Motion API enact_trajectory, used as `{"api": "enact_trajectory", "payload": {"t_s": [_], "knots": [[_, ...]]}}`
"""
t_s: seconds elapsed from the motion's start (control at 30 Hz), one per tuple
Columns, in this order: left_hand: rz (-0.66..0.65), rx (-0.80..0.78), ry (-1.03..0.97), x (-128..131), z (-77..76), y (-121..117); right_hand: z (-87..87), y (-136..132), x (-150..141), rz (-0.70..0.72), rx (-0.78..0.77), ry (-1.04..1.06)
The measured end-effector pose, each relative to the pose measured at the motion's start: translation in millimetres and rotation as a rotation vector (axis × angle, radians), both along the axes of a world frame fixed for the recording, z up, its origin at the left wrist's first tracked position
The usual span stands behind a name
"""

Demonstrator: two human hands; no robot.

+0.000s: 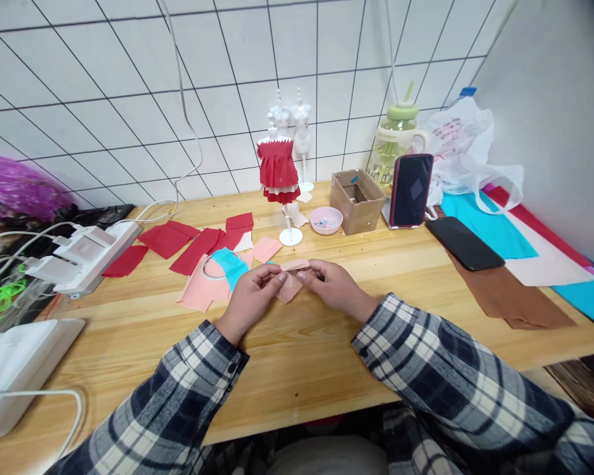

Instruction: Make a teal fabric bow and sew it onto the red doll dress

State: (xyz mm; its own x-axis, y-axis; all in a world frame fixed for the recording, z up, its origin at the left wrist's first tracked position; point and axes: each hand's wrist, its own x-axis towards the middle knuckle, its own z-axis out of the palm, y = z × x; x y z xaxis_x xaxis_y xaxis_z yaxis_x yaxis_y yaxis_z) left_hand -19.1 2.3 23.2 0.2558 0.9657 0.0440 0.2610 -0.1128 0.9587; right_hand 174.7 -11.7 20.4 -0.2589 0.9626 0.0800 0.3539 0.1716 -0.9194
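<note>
Where my left grip (pixel 260 289) faces my right grip (pixel 339 287): I hold a small, thin, pale-pink sheet of paper or cloth (pixel 290 290) between them, over the light wooden counter (pixel 287 369).
Left grip: closed, thumb and fingertips pinching the sheet's left end.
Right grip: closed likewise on its right end.
Top edge: level between my pinches, apparently folded into a band.
Loose tail: slants down towards me; I cannot tell whether its tip touches wood.
Pink sheet's feel: nearly weightless, I judge, soft and limp, hardly slippery, quick to crease or tear.
Best hold: both ends of the folded edge, lightly, with even tension.
Beyond my hands: a ruffled red miniature dress (pixel 280 168) on a white dress form (pixel 291 236); a bright turquoise piece (pixel 231 267) lies nearer my left.
</note>
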Motion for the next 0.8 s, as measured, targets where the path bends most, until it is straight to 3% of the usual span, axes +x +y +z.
{"api": "enact_trajectory", "payload": {"t_s": [0.47, 0.8], "knots": [[-0.044, -0.036, -0.022, 0.3, 1.0, -0.2, -0.1, 0.6, 1.2, 0.032, -0.006, 0.031], [-0.005, -0.040, -0.051, -0.7, -3.4, 0.8, 1.4, 0.2, 0.3, 0.039, -0.064, 0.089]]}}
